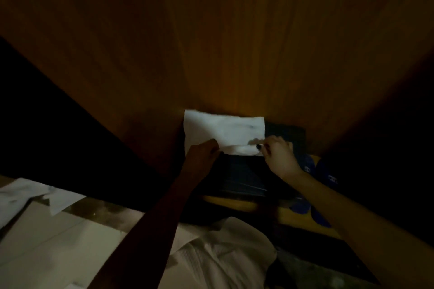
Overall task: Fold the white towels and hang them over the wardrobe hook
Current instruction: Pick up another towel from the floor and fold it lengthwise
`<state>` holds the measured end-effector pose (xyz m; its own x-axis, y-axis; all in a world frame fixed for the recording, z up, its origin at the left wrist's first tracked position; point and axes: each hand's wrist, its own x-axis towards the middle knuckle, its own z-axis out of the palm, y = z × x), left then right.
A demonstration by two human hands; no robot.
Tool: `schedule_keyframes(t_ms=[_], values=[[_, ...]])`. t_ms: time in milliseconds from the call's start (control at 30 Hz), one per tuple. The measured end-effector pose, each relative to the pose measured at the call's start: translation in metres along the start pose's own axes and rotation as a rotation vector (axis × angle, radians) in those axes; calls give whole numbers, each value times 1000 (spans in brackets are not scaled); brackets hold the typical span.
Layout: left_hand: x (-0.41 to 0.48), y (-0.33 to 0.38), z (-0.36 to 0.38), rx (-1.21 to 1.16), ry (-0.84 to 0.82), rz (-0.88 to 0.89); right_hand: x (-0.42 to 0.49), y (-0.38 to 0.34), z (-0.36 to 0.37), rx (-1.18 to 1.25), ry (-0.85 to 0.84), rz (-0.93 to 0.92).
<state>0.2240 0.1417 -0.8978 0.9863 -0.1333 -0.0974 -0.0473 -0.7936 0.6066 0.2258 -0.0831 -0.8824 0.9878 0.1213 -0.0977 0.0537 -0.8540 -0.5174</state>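
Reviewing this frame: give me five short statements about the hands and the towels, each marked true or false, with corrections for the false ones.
1. Both hands hold the lower edge of the white towel. True: the left hand grips its lower left, the right hand its lower right.
2. That towel is held up in front of a wooden panel. True.
3. The right hand hangs empty. False: it pinches the towel's lower right corner.
4. The blue slippers lie left of the left hand. False: they lie just right of the right hand.
5. A second white cloth lies at the lower left. True.
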Motion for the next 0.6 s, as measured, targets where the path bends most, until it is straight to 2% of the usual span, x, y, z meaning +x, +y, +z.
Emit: schedule_keyframes(t_ms=[100, 200, 400, 500, 600], values=[[-10, 60, -72, 67, -27, 13, -15, -40, -71, 133, 35, 14], [-27, 112, -141, 72, -17, 134, -37, -88, -147, 224, 85, 1], [-80, 218, -284, 164, -151, 182, -97, -174, -305, 275, 162, -8], [-108, 254, -355, 166, -158, 230, -138, -213, -376, 257, 191, -20], [-139, 290, -421, 129, -168, 195, -180, -248, -438, 195, 222, -33]])
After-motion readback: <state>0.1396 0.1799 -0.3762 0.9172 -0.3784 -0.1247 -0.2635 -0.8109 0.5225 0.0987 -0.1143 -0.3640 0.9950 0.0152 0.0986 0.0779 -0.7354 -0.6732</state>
